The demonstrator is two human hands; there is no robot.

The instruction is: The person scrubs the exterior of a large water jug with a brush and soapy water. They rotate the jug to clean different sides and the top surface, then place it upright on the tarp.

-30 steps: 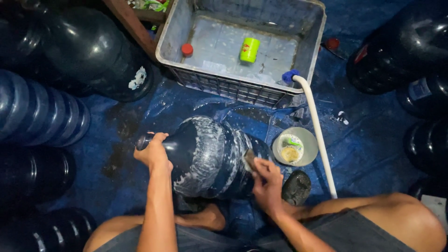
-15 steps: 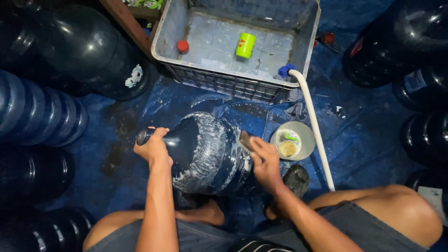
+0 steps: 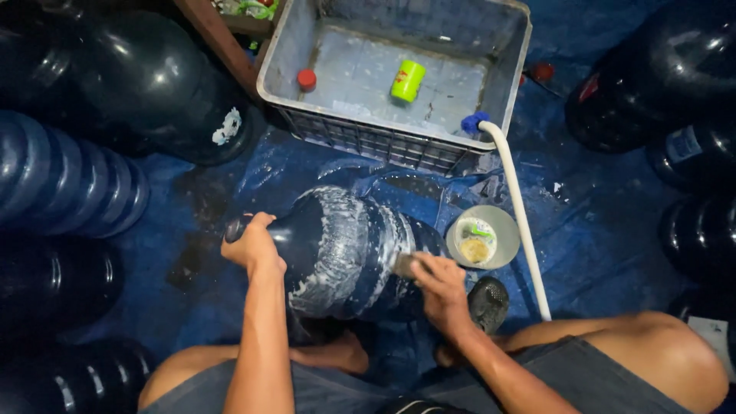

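A large dark blue water jug [image 3: 345, 253] lies on its side on the blue tarp in front of me, streaked with white soap foam. My left hand [image 3: 251, 244] grips its neck at the left end. On the jug's right flank my right hand [image 3: 438, 282] presses a small scrubbing pad [image 3: 402, 264] against the soapy surface. My bare knees and feet frame the jug from below.
A grey plastic crate [image 3: 368, 138] of water with a green cup [image 3: 407, 80] and a red cap [image 3: 307, 79] stands behind. A white hose [image 3: 520, 215] hangs over its rim. A small bowl [image 3: 484, 238] with soap sits right of the jug. Several dark jugs [image 3: 115, 84] crowd both sides.
My right hand with the pad has slid up along the jug's right side. The left hand keeps its hold on the neck.
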